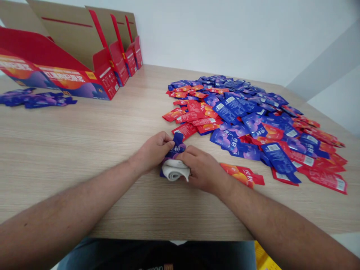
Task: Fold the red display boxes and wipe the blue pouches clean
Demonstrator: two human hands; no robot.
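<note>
Near the front middle of the table, both hands are on one blue-purple pouch (176,149) with white lettering. My left hand (153,150) pinches its left side between thumb and fingers. My right hand (201,167) is closed around a rolled white cloth (174,170), which presses against the pouch's lower part. Part of the pouch is hidden under the cloth and fingers. Just right of my right wrist lies a red-orange pouch (244,174), partly covered by the forearm.
A wide heap of blue and red pouches (233,108) spreads over the table's right side. Open red display boxes (107,80) stand in a row at the back left. Several blue pouches (36,99) lie before them. A white wall (213,33) rises behind.
</note>
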